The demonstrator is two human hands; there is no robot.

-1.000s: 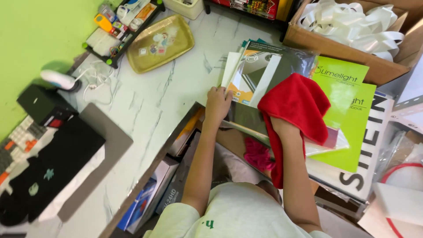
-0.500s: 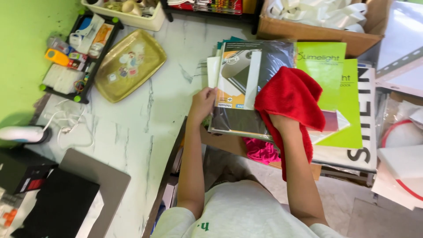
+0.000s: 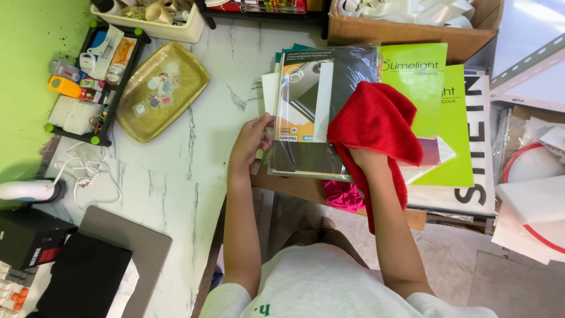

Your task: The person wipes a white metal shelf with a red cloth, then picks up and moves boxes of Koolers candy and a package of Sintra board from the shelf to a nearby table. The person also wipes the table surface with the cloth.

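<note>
Left hand pinches the left edge of the clear-plastic-wrapped flat dark packet mid-frame, steadying it, while right hand, closed in the red fluffy cloth, presses its surface.

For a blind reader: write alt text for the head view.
Seen from above, a person's right hand presses a red cloth on a plastic-wrapped packet that the left hand steadies at its edge. The packet tops a stack with green notebooks, beside a white marble table holding a gold tray.
</note>
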